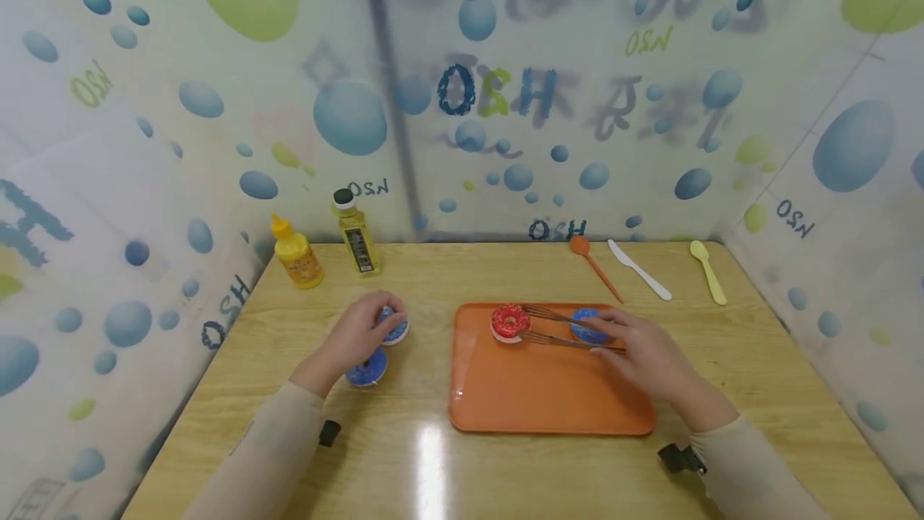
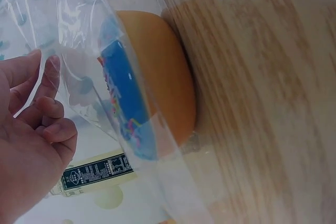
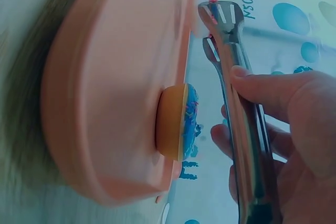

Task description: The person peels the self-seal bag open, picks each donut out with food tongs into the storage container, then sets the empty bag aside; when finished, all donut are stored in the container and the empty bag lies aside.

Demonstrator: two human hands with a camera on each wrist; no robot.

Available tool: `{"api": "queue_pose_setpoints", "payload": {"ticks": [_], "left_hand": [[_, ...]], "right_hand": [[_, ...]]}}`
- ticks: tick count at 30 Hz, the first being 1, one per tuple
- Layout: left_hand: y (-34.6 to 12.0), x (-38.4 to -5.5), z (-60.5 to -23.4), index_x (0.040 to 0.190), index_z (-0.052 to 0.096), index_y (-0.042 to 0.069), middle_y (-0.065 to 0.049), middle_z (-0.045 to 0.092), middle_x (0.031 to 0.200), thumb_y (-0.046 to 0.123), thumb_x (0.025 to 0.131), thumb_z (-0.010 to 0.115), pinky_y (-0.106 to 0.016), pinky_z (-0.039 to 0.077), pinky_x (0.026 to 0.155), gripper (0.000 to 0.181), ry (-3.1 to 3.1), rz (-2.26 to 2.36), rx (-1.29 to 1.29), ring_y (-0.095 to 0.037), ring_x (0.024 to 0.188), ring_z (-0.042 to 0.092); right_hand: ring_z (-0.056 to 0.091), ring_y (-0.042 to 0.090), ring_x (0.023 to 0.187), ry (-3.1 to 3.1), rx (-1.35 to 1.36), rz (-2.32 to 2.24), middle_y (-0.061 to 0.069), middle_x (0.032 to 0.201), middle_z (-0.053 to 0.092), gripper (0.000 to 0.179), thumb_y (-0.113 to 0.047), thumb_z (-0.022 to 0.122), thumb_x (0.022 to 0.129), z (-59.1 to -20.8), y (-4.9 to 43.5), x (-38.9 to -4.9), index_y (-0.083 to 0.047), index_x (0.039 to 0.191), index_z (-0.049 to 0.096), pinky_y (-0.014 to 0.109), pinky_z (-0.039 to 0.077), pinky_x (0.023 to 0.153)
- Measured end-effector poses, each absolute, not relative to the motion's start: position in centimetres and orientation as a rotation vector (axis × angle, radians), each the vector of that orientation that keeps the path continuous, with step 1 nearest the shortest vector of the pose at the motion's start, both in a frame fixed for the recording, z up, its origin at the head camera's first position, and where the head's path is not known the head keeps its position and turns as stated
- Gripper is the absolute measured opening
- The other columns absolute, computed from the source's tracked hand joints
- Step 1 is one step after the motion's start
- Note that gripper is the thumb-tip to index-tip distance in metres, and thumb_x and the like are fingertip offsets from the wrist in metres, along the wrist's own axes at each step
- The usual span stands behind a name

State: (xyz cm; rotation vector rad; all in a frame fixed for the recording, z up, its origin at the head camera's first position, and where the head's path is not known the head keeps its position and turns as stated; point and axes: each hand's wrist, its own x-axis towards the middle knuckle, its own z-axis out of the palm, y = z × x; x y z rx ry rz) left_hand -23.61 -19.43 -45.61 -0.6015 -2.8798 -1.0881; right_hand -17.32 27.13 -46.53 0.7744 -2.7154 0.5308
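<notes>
My left hand (image 1: 364, 327) is over a blue-iced doughnut (image 1: 395, 333) on the table. In the left wrist view, a clear plastic bag (image 2: 86, 40) surrounds a sprinkled doughnut (image 2: 123, 90), and my thumb and finger pinch the film. Just in front lies another blue doughnut (image 1: 366, 368). My right hand (image 1: 653, 355) grips metal tongs (image 3: 244, 129) above the orange tray (image 1: 534, 400). The tongs' slotted ends stand either side of a red-iced doughnut (image 1: 509, 321); contact with it is unclear. Below the tongs, a blue doughnut (image 1: 586, 326) sits on the tray, partly hidden.
A yellow squeeze bottle (image 1: 297, 257) and an oil bottle (image 1: 357, 239) stand at the back left. Behind the tray lie an orange spoon (image 1: 593, 265), a white knife (image 1: 638, 270) and a yellow spoon (image 1: 709, 273). Patterned walls border the table.
</notes>
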Motion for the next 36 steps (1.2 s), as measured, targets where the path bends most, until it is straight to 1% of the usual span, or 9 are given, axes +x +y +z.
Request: {"api": "queue_pose_setpoints", "payload": {"ticks": [5, 8, 14, 17, 20, 22, 28, 32, 36], "left_hand": [[-19.4, -23.5, -45.6, 0.106, 0.067, 0.015, -0.002, 0.067, 0.103, 0.021, 0.104, 0.064, -0.034, 0.045, 0.074, 0.007, -2.88, -1.085, -0.589, -0.017, 0.083, 0.053], [-19.2, -23.5, -45.7, 0.107, 0.067, 0.013, -0.003, 0.067, 0.103, 0.019, 0.104, 0.064, -0.034, 0.045, 0.074, 0.008, -2.872, -1.073, -0.617, -0.016, 0.083, 0.053], [-18.9, -23.6, -45.7, 0.109, 0.068, 0.013, -0.003, 0.067, 0.106, 0.02, 0.105, 0.062, -0.035, 0.046, 0.077, 0.009, -2.883, -1.06, -0.624, -0.017, 0.086, 0.054], [-19.0, -23.7, -45.5, 0.108, 0.068, 0.013, -0.004, 0.067, 0.106, 0.02, 0.105, 0.062, -0.036, 0.047, 0.079, 0.009, -2.885, -1.058, -0.626, -0.018, 0.089, 0.055], [-19.0, -23.8, -45.3, 0.107, 0.067, 0.014, -0.003, 0.067, 0.106, 0.02, 0.105, 0.063, -0.036, 0.046, 0.08, 0.008, -2.883, -1.058, -0.625, -0.018, 0.091, 0.055], [-19.1, -23.8, -45.3, 0.107, 0.067, 0.015, -0.003, 0.067, 0.106, 0.02, 0.105, 0.062, -0.036, 0.046, 0.079, 0.007, -2.887, -1.051, -0.617, -0.018, 0.09, 0.055], [-19.2, -23.7, -45.2, 0.106, 0.066, 0.016, -0.002, 0.064, 0.1, 0.022, 0.105, 0.062, -0.035, 0.044, 0.074, 0.007, -2.9, -1.042, -0.592, -0.018, 0.082, 0.052], [-19.1, -23.6, -45.1, 0.107, 0.066, 0.016, -0.001, 0.063, 0.098, 0.021, 0.105, 0.062, -0.035, 0.044, 0.072, 0.007, -2.905, -1.052, -0.588, -0.017, 0.081, 0.051], [-19.1, -23.5, -45.1, 0.108, 0.066, 0.017, -0.002, 0.062, 0.097, 0.022, 0.106, 0.061, -0.035, 0.044, 0.071, 0.008, -2.916, -1.062, -0.573, -0.018, 0.079, 0.051]], "right_hand": [[0.07, 0.023, 0.09, -2.749, 0.775, 0.499, 0.009, 0.119, 0.07, 0.045, -0.018, 0.084, 0.088, -46.8, 27.3, -17.5, -0.009, 0.131, 0.072, 0.039, 0.058, 0.073], [0.068, 0.02, 0.087, -2.779, 0.777, 0.479, 0.008, 0.118, 0.069, 0.047, -0.019, 0.083, 0.088, -46.9, 27.4, -17.6, -0.009, 0.132, 0.071, 0.037, 0.057, 0.072], [0.067, 0.021, 0.089, -2.822, 0.774, 0.503, 0.008, 0.118, 0.068, 0.051, -0.018, 0.082, 0.089, -46.9, 27.7, -17.6, -0.011, 0.137, 0.067, 0.037, 0.055, 0.072], [0.07, 0.022, 0.093, -2.825, 0.764, 0.549, 0.013, 0.125, 0.067, 0.052, -0.019, 0.082, 0.089, -47.0, 27.9, -17.6, -0.011, 0.138, 0.066, 0.039, 0.058, 0.076], [0.073, 0.02, 0.093, -2.825, 0.731, 0.616, 0.017, 0.133, 0.063, 0.054, -0.018, 0.082, 0.09, -46.9, 28.0, -17.5, -0.012, 0.14, 0.064, 0.04, 0.06, 0.078], [0.074, 0.019, 0.093, -2.814, 0.705, 0.651, 0.018, 0.138, 0.06, 0.054, -0.018, 0.082, 0.09, -46.8, 27.9, -17.3, -0.013, 0.141, 0.063, 0.04, 0.061, 0.079], [0.07, 0.023, 0.097, -2.722, 0.699, 0.637, 0.01, 0.13, 0.065, 0.053, -0.019, 0.084, 0.088, -46.3, 26.5, -16.8, -0.016, 0.137, 0.066, 0.039, 0.058, 0.074], [0.07, 0.018, 0.093, -2.69, 0.743, 0.608, 0.003, 0.123, 0.067, 0.049, -0.022, 0.086, 0.086, -46.0, 25.1, -16.4, -0.02, 0.132, 0.07, 0.035, 0.057, 0.072], [0.067, 0.013, 0.087, -2.685, 0.8, 0.564, -0.002, 0.117, 0.069, 0.045, -0.027, 0.086, 0.086, -45.9, 23.6, -16.1, -0.021, 0.129, 0.072, 0.03, 0.055, 0.069]]}}
